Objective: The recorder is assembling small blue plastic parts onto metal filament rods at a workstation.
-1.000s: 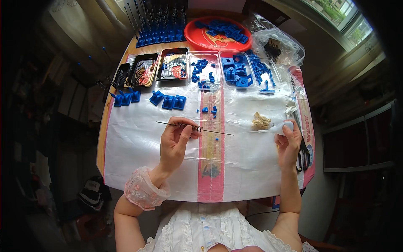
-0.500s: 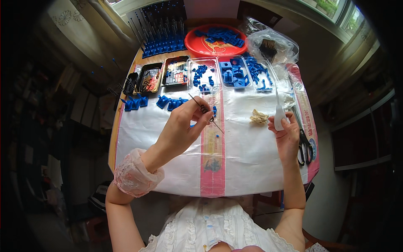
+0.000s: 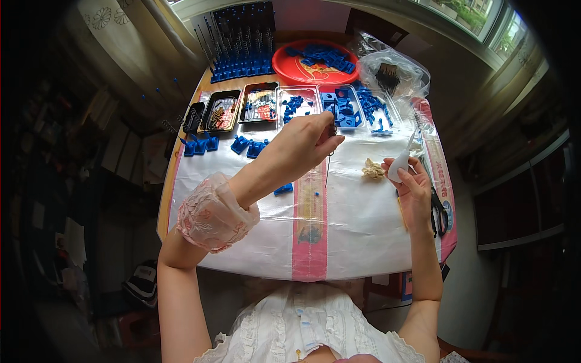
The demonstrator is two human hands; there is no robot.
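Over the front edge of the clear trays, my left hand (image 3: 307, 142) pinches a thin metal rod (image 3: 327, 180) that points down toward the table. A dark wire coil on the rod is mostly hidden by my fingers. On the right, my right hand (image 3: 414, 190) grips a translucent white squeeze bottle (image 3: 399, 169) with a long thin nozzle slanting up and away. A crumpled tan wad (image 3: 372, 169) lies just left of that bottle. Below my left wrist rest a blue plastic piece (image 3: 283, 189) and a tiny blue bead (image 3: 317, 194).
Clear trays (image 3: 296, 88) of small blue parts and black trays (image 3: 209, 128) form a row. Behind them stand a red basin (image 3: 281, 68), blue bases with upright springs (image 3: 242, 68) and a plastic bag (image 3: 414, 72). Blue pieces (image 3: 200, 145) sit left; black scissors (image 3: 443, 219) lie right.
My left hand has moved right and away with the rod, which now hangs nearly upright instead of slanting. The squeeze bottle in my right hand has tilted, its nozzle leaning further right.
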